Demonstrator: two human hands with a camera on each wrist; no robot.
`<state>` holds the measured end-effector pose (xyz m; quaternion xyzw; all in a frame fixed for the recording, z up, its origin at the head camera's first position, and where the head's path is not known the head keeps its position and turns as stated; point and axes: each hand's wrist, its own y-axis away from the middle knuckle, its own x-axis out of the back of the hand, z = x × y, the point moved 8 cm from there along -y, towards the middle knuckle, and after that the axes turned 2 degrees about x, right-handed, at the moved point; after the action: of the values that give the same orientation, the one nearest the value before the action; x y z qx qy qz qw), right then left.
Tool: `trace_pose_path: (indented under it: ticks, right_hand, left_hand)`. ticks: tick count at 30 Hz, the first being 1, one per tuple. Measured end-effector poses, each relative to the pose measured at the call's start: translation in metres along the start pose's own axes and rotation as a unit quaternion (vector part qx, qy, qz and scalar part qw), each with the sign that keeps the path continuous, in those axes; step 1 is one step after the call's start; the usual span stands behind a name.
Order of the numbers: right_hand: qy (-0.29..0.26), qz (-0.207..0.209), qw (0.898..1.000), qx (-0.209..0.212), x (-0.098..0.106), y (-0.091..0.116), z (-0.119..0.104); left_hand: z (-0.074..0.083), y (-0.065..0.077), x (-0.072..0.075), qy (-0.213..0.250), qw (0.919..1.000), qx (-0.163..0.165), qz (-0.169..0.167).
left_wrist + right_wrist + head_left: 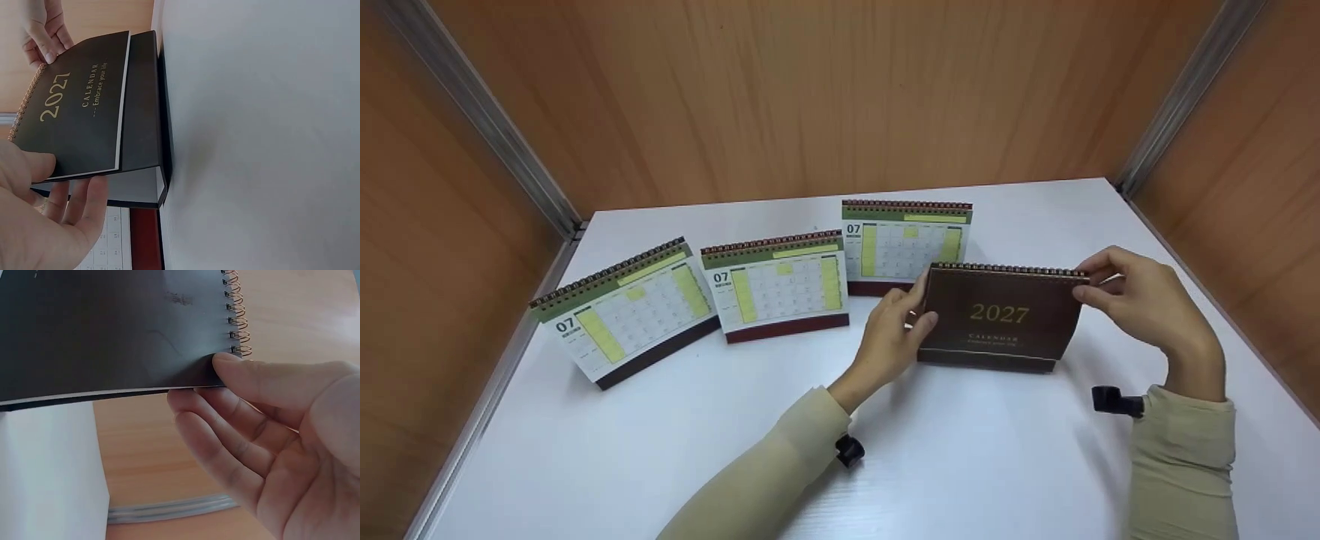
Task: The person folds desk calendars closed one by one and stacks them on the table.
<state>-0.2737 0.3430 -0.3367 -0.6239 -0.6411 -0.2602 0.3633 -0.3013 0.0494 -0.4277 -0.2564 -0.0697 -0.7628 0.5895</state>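
A dark brown desk calendar (997,315) with gold "2027" lettering stands on the white table, its wire binding along the top. My left hand (891,330) grips its left side, thumb on the front cover and fingers behind the edge. At the top right corner my right hand (1147,296) pinches the cover and pages near the last coils, as the right wrist view shows with the thumb (264,379) on the cover. The left wrist view shows the tented base (143,112) spread beneath the cover.
Three more desk calendars stand open at page 07: one tilted at the far left (622,311), one in the middle (776,289), one behind (911,247). The rear one is partly hidden by the brown calendar. Wooden panels (840,97) enclose the white table (697,435).
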Motion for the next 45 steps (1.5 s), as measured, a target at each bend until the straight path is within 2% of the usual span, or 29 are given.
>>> trace_pose_path:
  ticks: [6,11,23,29,34,38,45]
  right_hand:
    - [-0.009,-0.01,1.0,0.012,-0.012,-0.004,-0.014]
    - [-0.016,0.002,1.0,0.026,-0.016,-0.006,-0.023]
    - [-0.033,0.024,0.998,0.044,-0.026,-0.014,-0.038]
    - [-0.072,0.038,0.995,0.058,-0.031,-0.016,-0.05]
    - [-0.109,0.035,0.992,0.055,-0.037,-0.019,-0.054]
    - [-0.125,0.023,0.991,0.051,-0.045,-0.023,-0.057]
    - [-0.12,0.012,0.992,0.043,-0.059,-0.029,-0.059]
  left_hand:
    - [-0.006,0.008,0.017,0.001,0.9999,-0.002,0.013]
    - [-0.006,0.013,0.029,-0.001,0.9999,0.001,0.016]
    - [-0.009,0.022,0.055,0.008,0.9999,0.008,0.004]
    - [-0.006,0.026,0.07,0.013,0.9998,0.013,-0.005]
    - [-0.005,0.031,0.082,0.033,0.9986,0.038,-0.015]
    - [-0.01,0.034,0.087,0.067,0.9956,0.064,-0.013]
    - [-0.019,0.04,0.093,0.098,0.9905,0.096,-0.009]
